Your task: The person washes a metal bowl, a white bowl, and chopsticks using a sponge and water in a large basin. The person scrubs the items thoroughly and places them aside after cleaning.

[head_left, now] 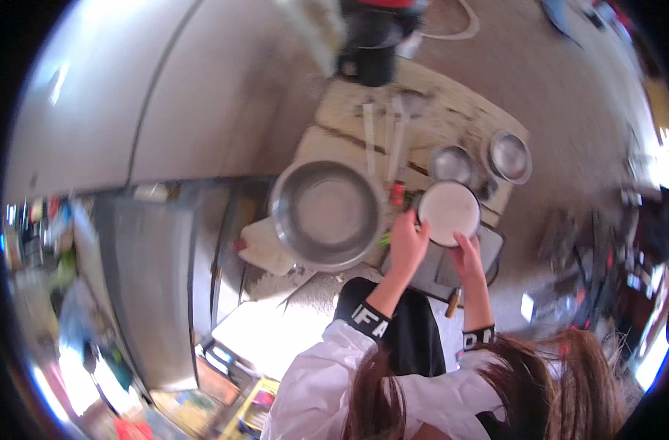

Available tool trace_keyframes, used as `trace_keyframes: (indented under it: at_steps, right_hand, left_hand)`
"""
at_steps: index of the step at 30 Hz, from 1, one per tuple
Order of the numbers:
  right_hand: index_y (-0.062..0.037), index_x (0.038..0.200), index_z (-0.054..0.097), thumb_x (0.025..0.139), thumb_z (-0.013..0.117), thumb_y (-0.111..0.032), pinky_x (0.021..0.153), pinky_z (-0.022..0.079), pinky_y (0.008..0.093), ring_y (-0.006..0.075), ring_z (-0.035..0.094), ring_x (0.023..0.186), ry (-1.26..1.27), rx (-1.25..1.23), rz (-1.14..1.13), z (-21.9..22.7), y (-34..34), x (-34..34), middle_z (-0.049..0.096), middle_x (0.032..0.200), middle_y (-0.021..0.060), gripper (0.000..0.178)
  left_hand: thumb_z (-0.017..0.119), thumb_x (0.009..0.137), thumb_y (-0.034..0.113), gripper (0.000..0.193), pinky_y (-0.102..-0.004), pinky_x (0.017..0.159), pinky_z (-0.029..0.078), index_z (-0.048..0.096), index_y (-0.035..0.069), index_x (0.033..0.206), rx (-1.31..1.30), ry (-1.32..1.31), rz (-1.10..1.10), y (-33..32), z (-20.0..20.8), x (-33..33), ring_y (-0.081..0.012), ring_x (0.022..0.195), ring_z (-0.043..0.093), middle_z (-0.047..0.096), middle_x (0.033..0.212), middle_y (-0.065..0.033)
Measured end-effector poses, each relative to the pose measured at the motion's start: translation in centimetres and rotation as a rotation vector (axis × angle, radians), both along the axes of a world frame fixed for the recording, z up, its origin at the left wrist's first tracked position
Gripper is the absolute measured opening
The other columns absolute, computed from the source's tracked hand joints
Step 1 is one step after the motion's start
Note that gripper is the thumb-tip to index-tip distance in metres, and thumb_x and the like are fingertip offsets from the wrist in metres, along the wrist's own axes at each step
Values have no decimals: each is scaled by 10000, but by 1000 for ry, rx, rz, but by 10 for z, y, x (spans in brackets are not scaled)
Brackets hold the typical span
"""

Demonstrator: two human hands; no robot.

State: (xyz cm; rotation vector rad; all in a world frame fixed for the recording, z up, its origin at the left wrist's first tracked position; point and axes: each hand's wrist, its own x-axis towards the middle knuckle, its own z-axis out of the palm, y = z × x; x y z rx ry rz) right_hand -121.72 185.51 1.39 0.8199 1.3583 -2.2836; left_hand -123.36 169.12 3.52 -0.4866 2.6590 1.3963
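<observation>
Both my hands hold a round white bowl (449, 211) with a dark rim. My left hand (407, 243) closes on its near left edge, and my right hand (466, 258) grips its near right edge. Below it lies a dark grey board (422, 273), with a wooden handle (453, 302) sticking out at its near edge. To the left stands a wide metal basin (330, 214) that looks empty. A small red object (397, 193) sits between basin and bowl, with bits of green (384, 239) nearby.
A worn, pale low table (334, 103) carries a metal bowl (453, 164), another metal bowl (509, 155) at the right edge, and long-handled utensils (397, 139). Beyond it stands a black container (371, 62). A grey cabinet (155, 279) is at the left.
</observation>
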Motion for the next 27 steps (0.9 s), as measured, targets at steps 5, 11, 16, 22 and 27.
trace_keyframes:
  at_steps: [5, 11, 16, 22, 27]
  right_hand:
    - [-12, 1251, 406, 760, 608, -54, 844, 486, 311, 210, 574, 1020, 15, 7, 261, 18, -52, 80, 563, 1127, 104, 533]
    - [-4, 1272, 398, 716, 603, -52, 933, 445, 365, 248, 537, 1078, -8, -64, 785, 64, -157, 191, 531, 1171, 125, 595]
    - [-7, 1273, 413, 762, 572, -59, 934, 441, 349, 227, 517, 1118, -134, -229, 1205, 90, -267, 311, 520, 1212, 106, 538]
    - [-19, 1232, 466, 848, 543, -218, 864, 490, 373, 222, 575, 1038, -164, -196, 1622, 118, -443, 508, 574, 1141, 96, 440]
    - [-45, 1135, 517, 894, 523, -295, 814, 524, 371, 187, 591, 973, -198, -174, 1936, 155, -569, 665, 596, 1046, 91, 347]
  left_hand:
    - [642, 772, 203, 414, -410, 766, 465, 518, 4, 1112, 174, 104, 175, -79, 25, 126, -350, 870, 587, 591, 960, -201]
    - [669, 802, 307, 636, -294, 791, 484, 394, 39, 1310, 878, -185, 374, -185, 46, 327, -180, 943, 595, 576, 1119, -110]
    - [658, 814, 322, 706, -285, 814, 449, 302, 126, 1392, 1165, 31, 808, -231, 82, 507, -144, 1078, 495, 517, 1215, -31]
    - [612, 820, 217, 565, -344, 834, 473, 377, 134, 1327, 1151, 382, 1318, -313, 139, 724, -151, 1074, 499, 502, 1212, -32]
    - [587, 826, 231, 406, -370, 795, 498, 462, 111, 1193, 1090, 619, 1659, -370, 144, 866, -167, 1039, 528, 539, 1121, -46]
